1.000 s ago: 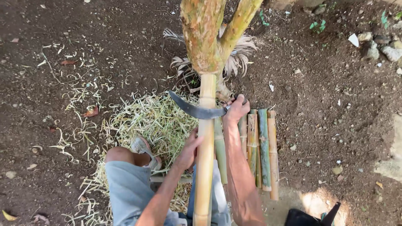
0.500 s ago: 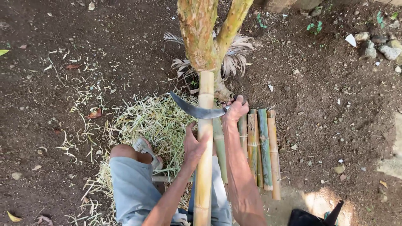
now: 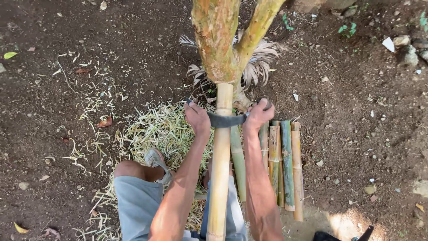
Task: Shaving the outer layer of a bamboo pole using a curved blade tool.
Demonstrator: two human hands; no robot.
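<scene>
A long pale bamboo pole (image 3: 220, 174) runs from between my knees up against the forked tree trunk (image 3: 218, 40). A curved dark blade (image 3: 225, 119) lies across the pole. My left hand (image 3: 197, 117) grips the blade's tip end on the left of the pole. My right hand (image 3: 257, 114) grips the handle end on the right. Both forearms reach forward on either side of the pole.
Several cut bamboo pieces (image 3: 283, 160), green and tan, lie side by side right of the pole. A heap of pale shavings (image 3: 156, 134) covers the soil to the left. My sandalled foot (image 3: 156, 158) rests on it. Stones (image 3: 408, 49) sit at the far right.
My left hand has gone from the pole up to the blade's tip end. The blade now lies level across the pole, held at both ends.
</scene>
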